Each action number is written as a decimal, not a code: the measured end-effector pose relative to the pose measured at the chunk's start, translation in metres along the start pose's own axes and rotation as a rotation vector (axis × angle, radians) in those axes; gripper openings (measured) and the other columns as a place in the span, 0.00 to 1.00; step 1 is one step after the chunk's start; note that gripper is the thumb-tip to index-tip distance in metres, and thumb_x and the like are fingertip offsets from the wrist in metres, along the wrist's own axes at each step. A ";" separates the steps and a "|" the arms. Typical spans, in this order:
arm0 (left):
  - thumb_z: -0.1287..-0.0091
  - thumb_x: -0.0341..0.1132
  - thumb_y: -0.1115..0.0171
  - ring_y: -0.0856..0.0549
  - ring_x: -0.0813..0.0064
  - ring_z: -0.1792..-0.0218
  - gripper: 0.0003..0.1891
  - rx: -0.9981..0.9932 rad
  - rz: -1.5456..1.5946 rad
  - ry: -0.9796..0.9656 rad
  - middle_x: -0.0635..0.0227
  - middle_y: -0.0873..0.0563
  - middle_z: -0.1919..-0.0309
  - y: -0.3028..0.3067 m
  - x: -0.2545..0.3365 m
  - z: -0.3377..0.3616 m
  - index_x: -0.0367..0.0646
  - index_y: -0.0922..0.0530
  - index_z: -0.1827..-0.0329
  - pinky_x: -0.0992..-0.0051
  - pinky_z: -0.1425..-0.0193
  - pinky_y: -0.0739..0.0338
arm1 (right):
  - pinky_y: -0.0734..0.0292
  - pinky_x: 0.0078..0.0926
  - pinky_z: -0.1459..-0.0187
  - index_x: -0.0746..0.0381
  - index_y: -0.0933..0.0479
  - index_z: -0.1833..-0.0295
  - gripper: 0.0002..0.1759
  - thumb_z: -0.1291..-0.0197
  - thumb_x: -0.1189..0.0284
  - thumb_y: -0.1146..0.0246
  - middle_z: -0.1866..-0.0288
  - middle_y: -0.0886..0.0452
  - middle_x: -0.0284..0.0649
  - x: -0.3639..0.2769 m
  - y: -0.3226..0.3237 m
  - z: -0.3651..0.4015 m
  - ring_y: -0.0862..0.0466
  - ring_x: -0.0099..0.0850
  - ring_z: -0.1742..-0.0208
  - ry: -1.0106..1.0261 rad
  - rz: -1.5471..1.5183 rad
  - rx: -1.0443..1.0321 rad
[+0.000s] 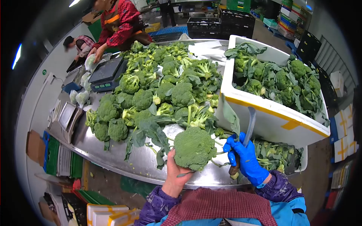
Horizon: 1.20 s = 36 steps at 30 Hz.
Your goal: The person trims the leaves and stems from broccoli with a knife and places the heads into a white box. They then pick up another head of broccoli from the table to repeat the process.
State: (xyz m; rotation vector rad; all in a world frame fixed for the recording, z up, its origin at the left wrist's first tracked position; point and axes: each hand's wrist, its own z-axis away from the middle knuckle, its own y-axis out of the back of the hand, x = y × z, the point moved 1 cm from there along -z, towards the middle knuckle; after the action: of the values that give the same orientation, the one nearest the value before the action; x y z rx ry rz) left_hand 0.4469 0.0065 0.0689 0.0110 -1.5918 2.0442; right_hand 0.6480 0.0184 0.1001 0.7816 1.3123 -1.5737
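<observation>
Above the near edge of the steel worktop (124, 162), the left hand (177, 171) is gripping a large broccoli head (194, 148) at its lower left. The blue-gloved right hand (243, 158) is closing around a knife (250, 126), blade pointing up, and holding a long leaf (230, 115). Beyond, a broccoli pile (143, 98) is spreading toward the far edge; a white box (260, 122) is standing at the right.

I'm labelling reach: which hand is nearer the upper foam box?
Right. The right hand is just in front of the foam box; the left hand is farther left.
</observation>
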 end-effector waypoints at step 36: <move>0.43 0.27 0.38 0.23 0.68 0.49 0.27 0.101 -0.257 0.109 0.61 0.26 0.49 0.031 -0.008 -0.007 0.45 0.37 0.40 0.65 0.45 0.24 | 0.27 0.28 0.79 0.53 0.31 0.43 0.23 0.47 0.69 0.41 0.63 0.22 0.35 -0.010 0.014 -0.004 0.19 0.30 0.75 0.804 1.622 -0.218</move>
State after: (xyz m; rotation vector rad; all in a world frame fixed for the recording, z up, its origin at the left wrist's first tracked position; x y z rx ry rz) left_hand 0.4424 0.0047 0.0362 0.1324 -1.3457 1.8887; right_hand 0.6650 0.0249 0.1028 1.7532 0.7564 0.2137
